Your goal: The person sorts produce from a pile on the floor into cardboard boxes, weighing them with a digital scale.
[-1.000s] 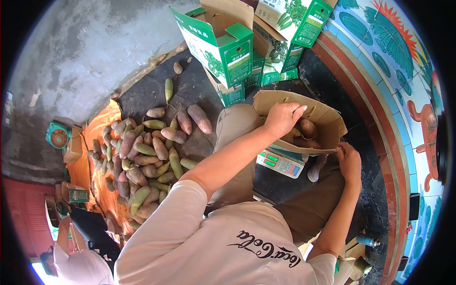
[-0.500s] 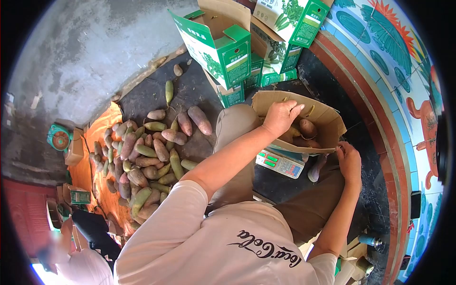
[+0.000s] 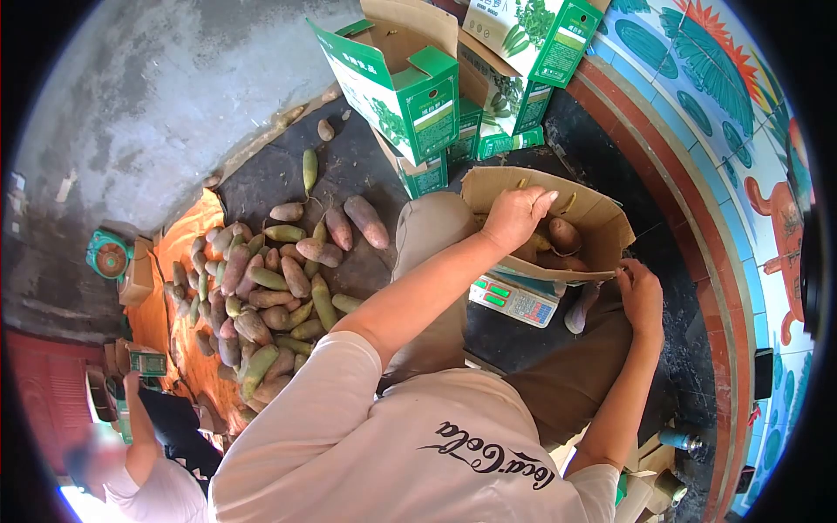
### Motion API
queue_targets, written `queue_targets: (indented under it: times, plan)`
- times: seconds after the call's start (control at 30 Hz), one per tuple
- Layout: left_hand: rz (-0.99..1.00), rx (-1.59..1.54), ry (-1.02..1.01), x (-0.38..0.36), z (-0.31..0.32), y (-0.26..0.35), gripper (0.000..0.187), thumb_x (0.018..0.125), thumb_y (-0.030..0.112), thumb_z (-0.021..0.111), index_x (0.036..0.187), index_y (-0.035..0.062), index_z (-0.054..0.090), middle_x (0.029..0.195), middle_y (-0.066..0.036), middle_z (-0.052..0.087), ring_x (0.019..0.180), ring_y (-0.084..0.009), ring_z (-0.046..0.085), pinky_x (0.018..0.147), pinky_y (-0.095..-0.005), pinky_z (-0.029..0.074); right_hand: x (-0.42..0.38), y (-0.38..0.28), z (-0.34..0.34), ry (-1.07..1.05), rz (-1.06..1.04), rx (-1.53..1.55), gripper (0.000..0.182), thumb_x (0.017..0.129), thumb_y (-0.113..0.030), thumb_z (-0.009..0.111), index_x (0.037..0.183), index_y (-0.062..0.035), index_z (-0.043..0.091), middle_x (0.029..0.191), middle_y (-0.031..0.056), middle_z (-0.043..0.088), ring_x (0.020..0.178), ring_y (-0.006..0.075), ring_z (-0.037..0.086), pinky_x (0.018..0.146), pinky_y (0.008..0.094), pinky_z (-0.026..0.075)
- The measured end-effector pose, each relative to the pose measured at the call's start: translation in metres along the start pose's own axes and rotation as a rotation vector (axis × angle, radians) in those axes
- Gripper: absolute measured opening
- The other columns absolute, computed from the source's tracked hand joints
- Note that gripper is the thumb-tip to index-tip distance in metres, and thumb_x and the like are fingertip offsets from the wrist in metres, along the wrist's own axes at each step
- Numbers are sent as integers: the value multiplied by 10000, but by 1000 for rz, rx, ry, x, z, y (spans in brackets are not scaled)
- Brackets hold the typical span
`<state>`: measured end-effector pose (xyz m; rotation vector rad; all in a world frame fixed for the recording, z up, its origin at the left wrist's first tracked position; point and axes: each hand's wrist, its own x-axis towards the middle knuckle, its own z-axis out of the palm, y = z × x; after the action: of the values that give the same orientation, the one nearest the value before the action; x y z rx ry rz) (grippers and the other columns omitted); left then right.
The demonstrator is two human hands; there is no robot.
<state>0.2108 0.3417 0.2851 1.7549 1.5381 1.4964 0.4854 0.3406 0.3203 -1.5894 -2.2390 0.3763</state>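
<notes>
An open cardboard box with several reddish-brown vegetables inside rests on a digital scale with lit green displays. My left hand is over the left part of the box, its fingers curled closed and thumb pointing right. Whatever lies between its fingers is hidden. At the box's near right corner, the bent fingers of my right hand grip the cardboard edge. A purplish vegetable lies beside the scale, near my leg.
A large pile of red and green vegetables covers the floor and orange sheet at left. Green and white boxes stand beyond my knees. Lower left is a co-worker; a blue can sits lower right.
The co-worker at the lower left has raised an arm toward the small boxes there. My two hands and the cardboard box have stayed in place.
</notes>
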Motion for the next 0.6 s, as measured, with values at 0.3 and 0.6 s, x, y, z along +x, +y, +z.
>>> queue_targets:
  times: [0.3, 0.6]
  plan:
    - [6, 39, -10, -1, -2, 6, 372, 958, 276, 539, 709, 1, 561, 579, -150, 511, 516, -278, 489, 541, -373, 436, 0, 1, 1, -16, 21, 12, 206, 838, -165, 637, 1014, -59, 661, 811, 170, 658, 772, 332, 645, 693, 408, 497]
    - [28, 29, -11, -1, -5, 10, 348, 950, 262, 551, 726, -3, 572, 609, -167, 540, 539, -315, 527, 549, -391, 446, 0, -2, 0, -2, 20, 6, 202, 836, -160, 639, 1010, -60, 663, 807, 170, 658, 767, 334, 645, 694, 409, 498]
